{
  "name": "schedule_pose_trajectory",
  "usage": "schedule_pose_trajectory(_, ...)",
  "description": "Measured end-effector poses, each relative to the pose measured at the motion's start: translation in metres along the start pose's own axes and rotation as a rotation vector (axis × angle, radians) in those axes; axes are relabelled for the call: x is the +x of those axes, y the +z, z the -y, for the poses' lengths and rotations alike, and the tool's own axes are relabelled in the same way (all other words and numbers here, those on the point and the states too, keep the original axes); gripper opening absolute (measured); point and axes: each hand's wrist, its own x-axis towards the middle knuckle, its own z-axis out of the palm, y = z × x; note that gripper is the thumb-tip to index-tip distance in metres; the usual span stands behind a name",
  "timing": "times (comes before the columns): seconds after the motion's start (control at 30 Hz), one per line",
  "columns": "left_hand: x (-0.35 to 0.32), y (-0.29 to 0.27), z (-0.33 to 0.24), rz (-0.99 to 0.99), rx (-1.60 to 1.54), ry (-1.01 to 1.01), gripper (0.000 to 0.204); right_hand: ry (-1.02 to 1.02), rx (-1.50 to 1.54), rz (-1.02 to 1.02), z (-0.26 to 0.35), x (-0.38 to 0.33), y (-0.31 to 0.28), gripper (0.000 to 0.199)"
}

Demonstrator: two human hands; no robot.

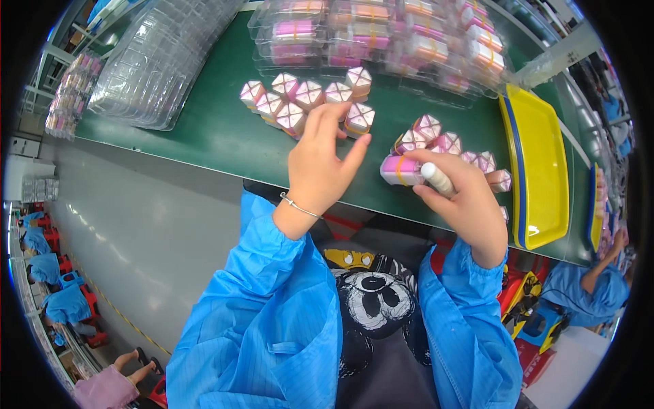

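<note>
My left hand point(319, 162) has its thumb and fingers apart, with the tips beside the nearest small banded box point(360, 118) of a cluster. No grip on that box shows. My right hand point(469, 201) is closed on a white capped tube point(438, 178), which looks like a marker or glue stick. Its index fingertip reaches a pink box with a yellow band point(400, 170) lying on its side. Further small boxes point(293, 117) with crossed white and pink ends stand upright beyond my left hand. A second group point(427, 127) stands just beyond my right hand.
Stacked clear plastic trays point(160, 61) stand at the far left of the green table point(218, 102). Clear trays filled with banded pink and orange packs point(368, 34) line the back. Yellow and blue trays point(541, 170) lie at right. A co-worker in blue point(589, 286) sits beyond them.
</note>
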Motion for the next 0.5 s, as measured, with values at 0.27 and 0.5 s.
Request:
schedule_pose_trajectory(0.27, 0.006, 0.013, 0.006, -0.016, 0.267, 0.112, 0.053, 0.017, -0.437, 0.004, 0.006, 0.000, 0.015, 0.049)
schedule_pose_trajectory(0.5, -0.014, 0.000, 0.001, 0.189, -0.129, -0.026, 0.052, 0.013, 0.071, -0.271, 0.023, 0.005, -0.003, 0.035)
